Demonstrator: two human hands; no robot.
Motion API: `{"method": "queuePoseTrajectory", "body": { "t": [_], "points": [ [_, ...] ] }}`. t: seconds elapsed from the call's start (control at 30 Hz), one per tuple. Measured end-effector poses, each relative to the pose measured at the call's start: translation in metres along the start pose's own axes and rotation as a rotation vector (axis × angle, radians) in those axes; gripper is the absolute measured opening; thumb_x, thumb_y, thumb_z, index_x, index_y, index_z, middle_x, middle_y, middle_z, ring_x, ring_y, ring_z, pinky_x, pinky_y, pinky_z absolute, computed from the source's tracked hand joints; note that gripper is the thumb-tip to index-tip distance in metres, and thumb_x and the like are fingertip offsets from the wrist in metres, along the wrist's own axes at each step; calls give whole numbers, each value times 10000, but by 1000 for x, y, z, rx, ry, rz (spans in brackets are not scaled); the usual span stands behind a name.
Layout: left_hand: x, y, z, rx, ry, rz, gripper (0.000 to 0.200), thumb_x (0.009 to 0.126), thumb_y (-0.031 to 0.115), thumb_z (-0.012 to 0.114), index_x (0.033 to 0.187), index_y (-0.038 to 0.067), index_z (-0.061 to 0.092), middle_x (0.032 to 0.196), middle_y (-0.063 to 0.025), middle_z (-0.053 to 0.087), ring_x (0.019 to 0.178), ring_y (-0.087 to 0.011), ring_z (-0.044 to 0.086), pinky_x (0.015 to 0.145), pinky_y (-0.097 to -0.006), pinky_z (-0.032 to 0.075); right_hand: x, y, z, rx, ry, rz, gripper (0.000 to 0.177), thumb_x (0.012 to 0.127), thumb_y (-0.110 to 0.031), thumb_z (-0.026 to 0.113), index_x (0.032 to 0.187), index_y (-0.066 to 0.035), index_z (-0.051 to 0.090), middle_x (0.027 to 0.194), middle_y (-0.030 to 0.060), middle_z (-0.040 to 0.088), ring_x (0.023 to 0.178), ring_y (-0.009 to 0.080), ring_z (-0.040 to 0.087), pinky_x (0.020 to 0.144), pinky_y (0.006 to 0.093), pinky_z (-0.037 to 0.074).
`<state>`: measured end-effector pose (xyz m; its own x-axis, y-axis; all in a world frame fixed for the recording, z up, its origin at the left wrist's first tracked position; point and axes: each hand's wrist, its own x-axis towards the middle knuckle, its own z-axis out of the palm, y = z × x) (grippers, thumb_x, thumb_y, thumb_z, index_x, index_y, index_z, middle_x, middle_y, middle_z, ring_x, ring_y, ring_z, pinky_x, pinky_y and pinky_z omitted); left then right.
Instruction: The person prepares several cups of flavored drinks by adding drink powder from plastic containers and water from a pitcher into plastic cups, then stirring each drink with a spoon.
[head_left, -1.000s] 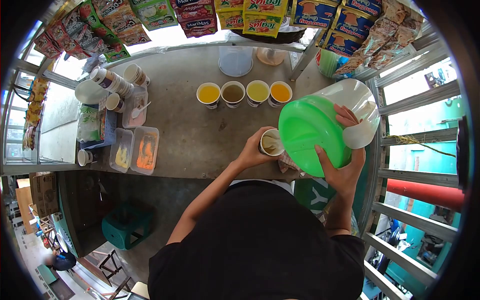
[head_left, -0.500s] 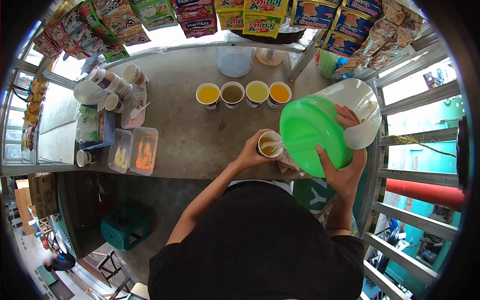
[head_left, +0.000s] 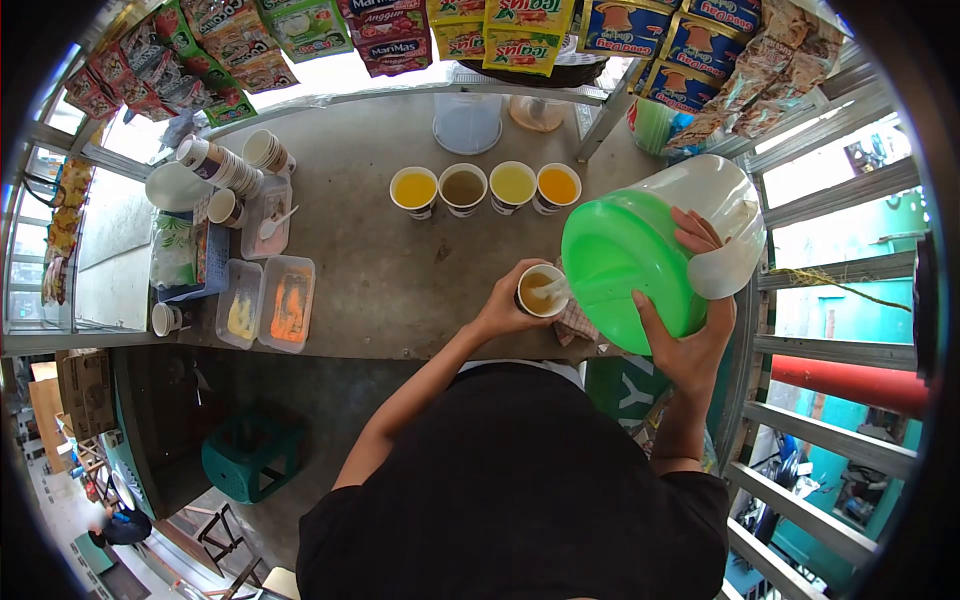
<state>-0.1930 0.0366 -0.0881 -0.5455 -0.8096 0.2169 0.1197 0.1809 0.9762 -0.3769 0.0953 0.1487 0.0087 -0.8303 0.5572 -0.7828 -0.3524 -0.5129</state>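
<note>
My left hand [head_left: 505, 303] is wrapped round a paper cup [head_left: 541, 291] near the counter's front edge; a pale brownish drink and a whitish spoon or stream show inside it. With my right hand [head_left: 690, 335] I hold a clear plastic pitcher [head_left: 735, 190] tilted over the cup, my thumb on its green lid [head_left: 625, 270] and other fingers by the handle. Beyond stand a yellow drink [head_left: 414, 188], a brownish drink [head_left: 464, 188], a pale green drink [head_left: 512, 187] and an orange drink [head_left: 558, 187] in a row. A checked cloth [head_left: 577, 325] lies beside the held cup.
Stacked cups [head_left: 215, 165], an orange-stained tub [head_left: 288, 303], a yellow-stained tub [head_left: 240, 305] and a blue basket [head_left: 205, 260] sit at the left. A round container [head_left: 467, 125] stands at the back. Drink sachets [head_left: 520, 35] hang above. A person [head_left: 122, 526] is at lower left.
The cup and the pitcher have shifted very slightly. My hands keep the same hold on both.
</note>
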Motion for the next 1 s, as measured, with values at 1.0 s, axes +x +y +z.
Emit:
{"method": "queuePoseTrajectory", "body": {
  "t": [1.0],
  "points": [
    [4, 7, 2, 13, 79, 35, 739, 632, 165, 889, 1249, 41, 501, 1163, -98, 618, 1081, -186, 605, 947, -326, 473, 4, 6, -7, 76, 37, 34, 577, 703, -55, 746, 1237, 11, 540, 1292, 216, 575, 1271, 362, 501, 1095, 473, 325]
  ]
}}
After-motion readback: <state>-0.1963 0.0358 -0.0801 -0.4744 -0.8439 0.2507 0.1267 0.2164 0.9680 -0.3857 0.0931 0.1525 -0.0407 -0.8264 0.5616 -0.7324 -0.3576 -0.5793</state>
